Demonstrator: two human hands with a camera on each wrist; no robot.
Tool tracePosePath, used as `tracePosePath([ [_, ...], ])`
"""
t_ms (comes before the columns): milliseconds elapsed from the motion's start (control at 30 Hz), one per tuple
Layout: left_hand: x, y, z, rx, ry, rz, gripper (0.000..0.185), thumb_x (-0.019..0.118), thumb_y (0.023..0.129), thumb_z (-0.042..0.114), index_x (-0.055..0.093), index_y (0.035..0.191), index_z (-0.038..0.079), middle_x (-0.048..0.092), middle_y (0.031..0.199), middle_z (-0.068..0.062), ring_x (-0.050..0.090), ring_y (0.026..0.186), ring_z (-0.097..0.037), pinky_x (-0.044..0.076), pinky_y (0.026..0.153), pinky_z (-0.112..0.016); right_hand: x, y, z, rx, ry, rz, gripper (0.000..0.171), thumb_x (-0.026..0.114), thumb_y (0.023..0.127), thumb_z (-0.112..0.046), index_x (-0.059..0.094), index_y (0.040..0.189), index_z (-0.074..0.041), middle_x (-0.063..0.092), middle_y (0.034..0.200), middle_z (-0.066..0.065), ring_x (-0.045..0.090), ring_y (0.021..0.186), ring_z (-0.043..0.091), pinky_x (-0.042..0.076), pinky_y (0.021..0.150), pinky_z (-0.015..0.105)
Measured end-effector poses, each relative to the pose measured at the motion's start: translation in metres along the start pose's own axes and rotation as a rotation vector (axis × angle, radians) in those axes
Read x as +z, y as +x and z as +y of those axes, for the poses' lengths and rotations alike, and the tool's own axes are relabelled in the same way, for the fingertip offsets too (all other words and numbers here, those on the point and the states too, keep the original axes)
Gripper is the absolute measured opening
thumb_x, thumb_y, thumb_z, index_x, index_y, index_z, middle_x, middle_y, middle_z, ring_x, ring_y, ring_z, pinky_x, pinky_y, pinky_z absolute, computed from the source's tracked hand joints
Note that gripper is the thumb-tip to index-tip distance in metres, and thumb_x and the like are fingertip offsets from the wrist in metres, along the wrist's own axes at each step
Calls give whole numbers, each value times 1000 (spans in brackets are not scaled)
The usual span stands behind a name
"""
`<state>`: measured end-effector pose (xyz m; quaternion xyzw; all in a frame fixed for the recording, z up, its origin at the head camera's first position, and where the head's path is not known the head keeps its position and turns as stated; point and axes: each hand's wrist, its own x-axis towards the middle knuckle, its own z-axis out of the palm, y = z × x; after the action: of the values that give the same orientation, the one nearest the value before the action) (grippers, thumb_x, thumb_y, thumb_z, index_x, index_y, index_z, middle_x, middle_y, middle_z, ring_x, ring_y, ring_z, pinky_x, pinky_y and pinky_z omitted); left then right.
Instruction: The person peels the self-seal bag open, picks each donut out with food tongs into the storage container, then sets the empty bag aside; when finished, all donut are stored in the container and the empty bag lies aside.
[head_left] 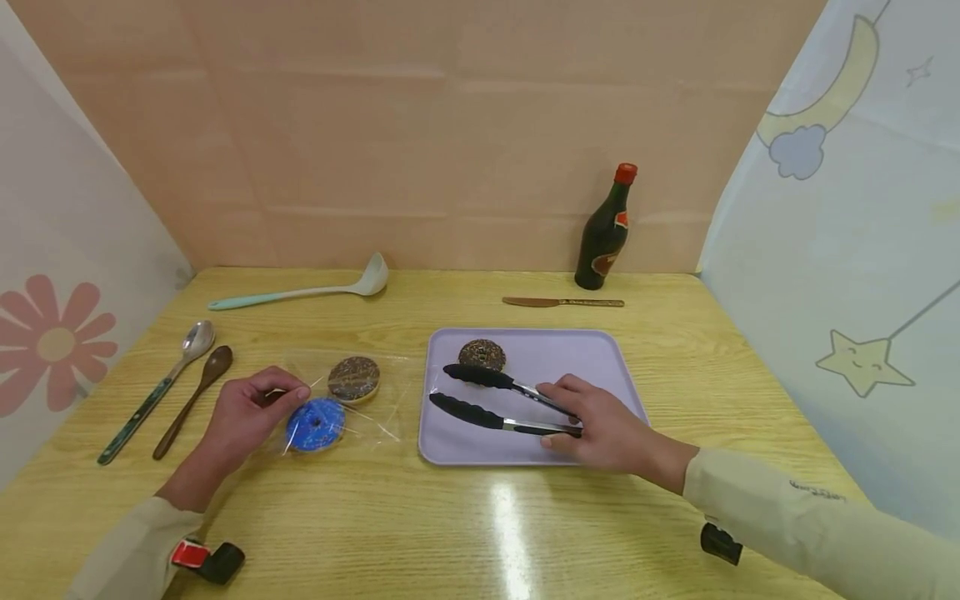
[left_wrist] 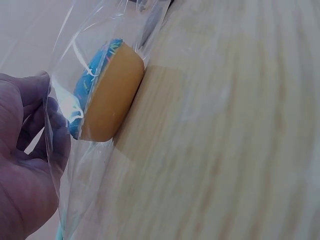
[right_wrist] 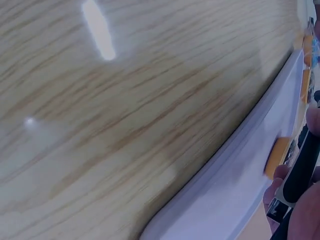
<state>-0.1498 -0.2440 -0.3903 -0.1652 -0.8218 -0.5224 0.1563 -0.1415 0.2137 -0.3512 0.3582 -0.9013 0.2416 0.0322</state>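
My left hand (head_left: 251,410) pinches the edge of a clear plastic bag (head_left: 390,387) between thumb and fingers. Inside the bag lie a blue-iced donut (head_left: 316,427) with sprinkles and a chocolate donut (head_left: 354,379). The left wrist view shows the blue donut (left_wrist: 107,95) side-on, its tan base beside the fingers. In my right hand (head_left: 603,425) is a pair of tongs (head_left: 540,427) with black tips, spread apart over the lilac tray (head_left: 525,450). Another chocolate donut (head_left: 482,354) sits on the tray near its far left corner, just beyond the upper tong tip.
A ladle (head_left: 367,277) and a knife (head_left: 540,302) lie along the back of the table, with a dark bottle (head_left: 603,233) upright at the back right. To the left are a metal spoon (head_left: 197,340) and a wooden spoon (head_left: 217,362). Fabric walls enclose the table.
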Motion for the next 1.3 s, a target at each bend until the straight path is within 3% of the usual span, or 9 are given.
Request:
tracePosePath([
  [200,0,0,-2,10,-15,-4,5,65,87,-2,70,86,0,65,81,-10,59,71,-11,48,63,-19,4,12,-14,-44,-12,-24,51,71,85,-26,56,127,-1,56,104,2,53,81,17,42,71,31],
  [600,1,0,-1,-5,-2,-8,4,66,87,0,70,87,-1,65,82,-10,59,72,-11,48,65,-18,11,37,-34,-39,-50,-84,51,69,85,-27,56,127,-2,56,106,1,55,84,17,44,77,32],
  [733,1,1,2,1,2,-7,4,67,88,2,70,86,0,65,81,-10,59,73,-11,48,65,-18,11,45,-39,6,-71,-104,53,68,85,-28,55,130,-3,56,108,2,54,85,17,44,77,33],
  [1167,1,1,2,-4,20,-4,5,67,88,3,70,87,-1,65,82,-9,59,73,-11,48,66,-18,18,71,-61,136,-171,-197,65,68,83,-39,50,136,-5,51,130,10,52,113,24,44,89,40],
  [1300,2,2,2,8,20,-8,4,66,88,1,70,87,0,65,82,-9,59,73,-11,48,66,-18,23,77,-67,139,-218,-201,70,69,82,-42,48,137,-3,52,129,10,54,110,24,46,87,38],
])
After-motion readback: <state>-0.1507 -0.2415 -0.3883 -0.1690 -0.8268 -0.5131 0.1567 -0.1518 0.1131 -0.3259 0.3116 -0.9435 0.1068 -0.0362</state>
